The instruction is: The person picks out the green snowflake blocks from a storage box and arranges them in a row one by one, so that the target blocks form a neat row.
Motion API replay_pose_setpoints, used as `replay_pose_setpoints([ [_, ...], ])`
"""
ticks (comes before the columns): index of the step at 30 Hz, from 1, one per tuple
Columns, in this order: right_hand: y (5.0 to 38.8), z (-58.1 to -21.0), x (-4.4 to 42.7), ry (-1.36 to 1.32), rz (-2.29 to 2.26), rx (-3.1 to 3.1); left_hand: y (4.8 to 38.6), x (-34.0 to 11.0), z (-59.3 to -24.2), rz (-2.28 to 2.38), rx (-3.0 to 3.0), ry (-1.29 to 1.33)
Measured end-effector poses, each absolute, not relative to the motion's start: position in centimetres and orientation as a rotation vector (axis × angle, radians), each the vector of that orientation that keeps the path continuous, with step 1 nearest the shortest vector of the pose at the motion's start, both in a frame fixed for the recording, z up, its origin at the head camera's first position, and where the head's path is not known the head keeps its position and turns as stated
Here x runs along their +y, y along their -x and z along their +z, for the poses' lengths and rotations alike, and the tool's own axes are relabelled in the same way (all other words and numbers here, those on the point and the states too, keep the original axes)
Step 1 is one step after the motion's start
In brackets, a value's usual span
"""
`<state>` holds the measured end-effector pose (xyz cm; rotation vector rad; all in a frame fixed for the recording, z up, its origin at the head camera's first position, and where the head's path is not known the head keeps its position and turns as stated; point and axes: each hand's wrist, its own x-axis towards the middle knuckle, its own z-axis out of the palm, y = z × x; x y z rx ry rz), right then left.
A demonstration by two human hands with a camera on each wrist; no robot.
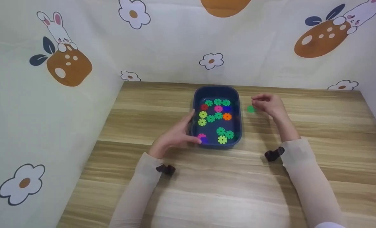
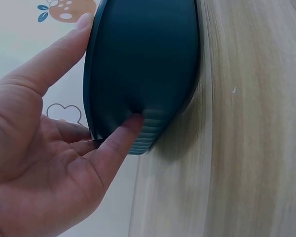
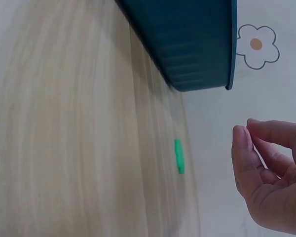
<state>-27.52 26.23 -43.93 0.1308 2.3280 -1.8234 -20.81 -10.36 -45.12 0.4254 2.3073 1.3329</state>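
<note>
Patterned cloth backdrop [image 1: 175,47], with rabbit, fruit and flower prints, behind a wood-grain tabletop [image 1: 222,177]. Just right of a deep blue tray [image 1: 216,91], on the wood, a lone green disc [image 1: 250,109], seen edge-on from the right wrist. Above and beside that disc, the right hand [image 1: 271,106], thumb and fingertips drawn together, with nothing visible between. Inside the tray, flat on its floor, notched pieces: several green discs [image 1: 218,116], three yellow-green discs [image 1: 203,114], two pink discs [image 1: 218,109], a red disc [image 1: 204,107], an orange disc [image 1: 227,117], and blue discs [image 1: 226,108], faint against the dark floor. At the tray's left side and near corner, the left hand [image 1: 176,134], gripping rim and outer wall. Nearer the wearer, pale sleeves [image 1: 140,190], with small dark wrist devices [image 1: 274,154] at both cuffs.
</note>
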Motion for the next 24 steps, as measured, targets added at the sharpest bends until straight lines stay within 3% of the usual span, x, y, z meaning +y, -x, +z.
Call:
replay_pose_setpoints([
  [24,26.5,-42.3,21.3,0.02,-1.781,2.446,21.1,-10.5,-45.0,1.294,2.332,-0.47],
])
